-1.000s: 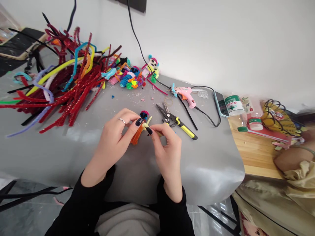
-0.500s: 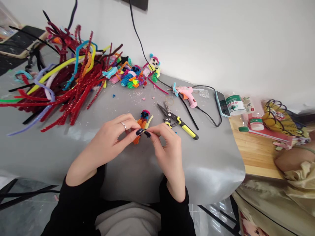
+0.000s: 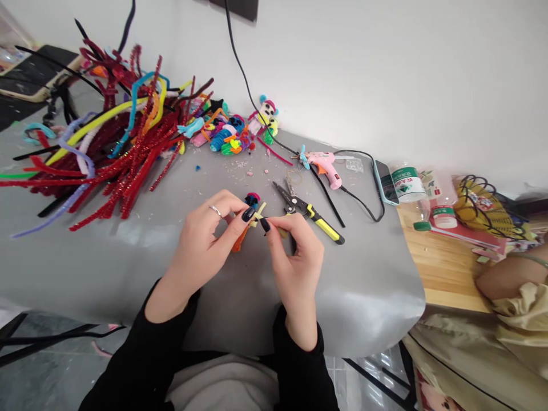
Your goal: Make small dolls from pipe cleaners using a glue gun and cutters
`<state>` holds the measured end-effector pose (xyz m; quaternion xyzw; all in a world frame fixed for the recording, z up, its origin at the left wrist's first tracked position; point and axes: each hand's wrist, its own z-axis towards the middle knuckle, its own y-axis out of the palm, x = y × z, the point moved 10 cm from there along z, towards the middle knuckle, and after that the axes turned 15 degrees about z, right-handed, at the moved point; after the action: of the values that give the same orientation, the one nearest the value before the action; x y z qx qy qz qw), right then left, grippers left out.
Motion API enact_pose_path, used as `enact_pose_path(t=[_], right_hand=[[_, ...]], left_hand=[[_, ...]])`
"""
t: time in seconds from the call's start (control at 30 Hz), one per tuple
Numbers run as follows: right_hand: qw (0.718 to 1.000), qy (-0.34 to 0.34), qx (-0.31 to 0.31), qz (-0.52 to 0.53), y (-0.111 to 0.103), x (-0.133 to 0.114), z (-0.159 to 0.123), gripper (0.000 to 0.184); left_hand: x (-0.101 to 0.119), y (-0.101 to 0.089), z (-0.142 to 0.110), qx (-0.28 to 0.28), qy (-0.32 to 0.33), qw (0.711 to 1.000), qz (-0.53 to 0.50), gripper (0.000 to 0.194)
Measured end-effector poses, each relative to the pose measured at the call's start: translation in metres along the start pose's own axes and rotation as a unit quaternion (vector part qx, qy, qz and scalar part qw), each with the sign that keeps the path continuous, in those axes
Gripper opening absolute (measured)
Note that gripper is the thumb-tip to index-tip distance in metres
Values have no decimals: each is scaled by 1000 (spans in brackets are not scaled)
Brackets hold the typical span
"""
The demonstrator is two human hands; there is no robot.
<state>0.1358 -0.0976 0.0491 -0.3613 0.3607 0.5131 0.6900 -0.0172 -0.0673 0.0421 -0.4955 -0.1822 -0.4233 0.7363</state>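
Note:
My left hand [image 3: 209, 240], with a ring on one finger, is closed in a pinch on a short pale yellow pipe cleaner [image 3: 261, 208]. My right hand [image 3: 296, 245] pinches the same piece from the other side, fingertips almost meeting. Under and behind the fingers lies a small pipe-cleaner doll [image 3: 252, 200] with a dark face, pinkish-red top and orange body, partly covered by my left hand. Yellow-and-black wire-stripping pliers [image 3: 323, 222] lie just beyond my right hand, one handle partly hidden.
A big heap of pipe cleaners [image 3: 128, 142] spreads at left. Finished dolls [image 3: 233, 128] gather near the wall. A pink glue gun [image 3: 326, 165] with its cord, a phone [image 3: 386, 182] and plastic bottles [image 3: 409, 185] are at right. Another person's arm [image 3: 509, 279] rests by the wooden table [image 3: 417, 257].
Both hands have shifted slightly, the right one a little to the right. The fingertips have moved up, and the crossed ends of the pale yellow piece show more. The doll's body is more covered.

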Motion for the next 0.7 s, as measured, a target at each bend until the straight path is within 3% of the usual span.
enact_pose_path(t=[0.2,0.4,0.53,0.7], right_hand=[[997,8,-70,-41,3,7,2,20],[993,15,-103,-48,9,11,0,21],[993,24,-108,-34,10,12,-1,20],[996,28,-77,28,7,5,1,18]], left_hand=[[2,-3,0,-76,89,986,117,15],[5,4,-4,-123,128,976,130,15],[5,0,-2,-105,118,983,89,14],[4,-9,0,-21,75,997,16,17]])
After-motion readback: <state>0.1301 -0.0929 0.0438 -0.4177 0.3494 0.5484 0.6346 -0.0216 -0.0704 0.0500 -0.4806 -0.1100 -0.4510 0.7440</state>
